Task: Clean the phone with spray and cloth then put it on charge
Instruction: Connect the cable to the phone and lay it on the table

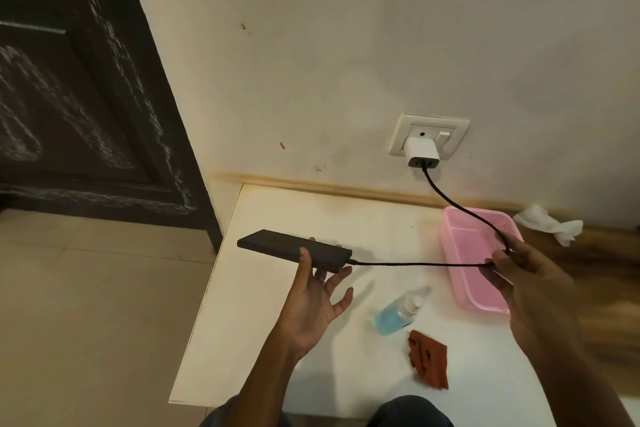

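My left hand (313, 302) holds the black phone (277, 243) flat above the left part of the white table (277, 340), thumb on its near edge. A black braided cable (415, 264) is plugged into the phone's right end. My right hand (516, 274) pinches that cable over the pink basket. The cable runs up to a white charger (420, 151) in the wall socket (429, 139). A clear spray bottle with blue liquid (398, 314) lies on the table. A red-brown cloth (429, 359) lies just in front of it.
A pink plastic basket (465, 274) sits at the table's right side. A crumpled white tissue (549, 222) lies by the wall on a wooden surface (606, 288). A dark door (76, 97) stands at the left, with beige floor tiles (86, 305) below. My knees (410, 412) show at the bottom.
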Action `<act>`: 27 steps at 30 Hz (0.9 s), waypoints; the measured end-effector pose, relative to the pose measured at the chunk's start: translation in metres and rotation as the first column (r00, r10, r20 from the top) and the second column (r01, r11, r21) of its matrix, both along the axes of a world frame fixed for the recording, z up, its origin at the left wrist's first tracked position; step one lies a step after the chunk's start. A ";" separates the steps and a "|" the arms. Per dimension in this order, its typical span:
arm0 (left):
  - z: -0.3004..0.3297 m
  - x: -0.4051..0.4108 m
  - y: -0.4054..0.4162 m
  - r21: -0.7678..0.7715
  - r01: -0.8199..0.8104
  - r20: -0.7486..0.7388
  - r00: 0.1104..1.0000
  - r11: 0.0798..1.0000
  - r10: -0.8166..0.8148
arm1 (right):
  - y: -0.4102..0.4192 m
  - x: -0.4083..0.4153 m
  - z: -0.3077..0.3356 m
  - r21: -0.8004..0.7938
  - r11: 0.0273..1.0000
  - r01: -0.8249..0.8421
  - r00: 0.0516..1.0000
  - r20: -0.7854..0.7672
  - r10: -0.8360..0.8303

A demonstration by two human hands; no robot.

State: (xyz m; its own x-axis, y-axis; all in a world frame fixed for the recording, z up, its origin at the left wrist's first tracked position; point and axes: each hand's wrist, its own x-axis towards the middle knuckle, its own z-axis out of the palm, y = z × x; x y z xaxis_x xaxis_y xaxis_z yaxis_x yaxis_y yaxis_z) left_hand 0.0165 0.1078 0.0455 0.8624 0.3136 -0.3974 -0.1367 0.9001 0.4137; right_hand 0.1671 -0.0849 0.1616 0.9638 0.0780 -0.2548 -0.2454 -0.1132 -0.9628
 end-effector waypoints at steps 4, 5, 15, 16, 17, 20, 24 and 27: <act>-0.009 0.013 0.001 -0.040 0.025 -0.043 0.999 0.999 -0.027 | -0.005 0.003 -0.014 0.022 1.000 0.015 1.000 0.027 -0.016; -0.012 0.016 0.001 -0.045 0.034 -0.049 0.998 0.998 -0.036 | -0.006 0.004 -0.017 0.021 1.000 0.018 0.999 0.043 -0.019; -0.026 0.032 -0.003 -0.028 0.118 -0.090 0.989 0.993 -0.120 | -0.009 0.013 -0.037 0.003 0.998 0.068 0.988 0.140 -0.068; -0.029 0.032 -0.003 -0.024 0.126 -0.095 0.987 0.992 -0.128 | -0.010 0.014 -0.039 0.005 0.998 0.070 0.986 0.148 -0.070; -0.031 0.033 -0.003 -0.025 0.132 -0.104 0.986 0.991 -0.133 | -0.010 0.014 -0.040 0.002 0.997 0.074 0.985 0.157 -0.073; -0.035 0.034 -0.005 -0.023 0.129 -0.137 0.982 0.991 -0.131 | -0.008 0.016 -0.047 -0.010 0.995 0.095 0.979 0.183 -0.091; -0.038 0.035 -0.007 0.006 0.127 -0.186 0.975 0.992 -0.124 | -0.002 0.021 -0.053 -0.017 0.992 0.129 0.966 0.229 -0.122; -0.043 0.037 -0.009 0.120 0.099 -0.295 0.954 0.988 -0.060 | 0.003 0.027 -0.056 0.018 0.990 0.137 0.960 0.243 -0.137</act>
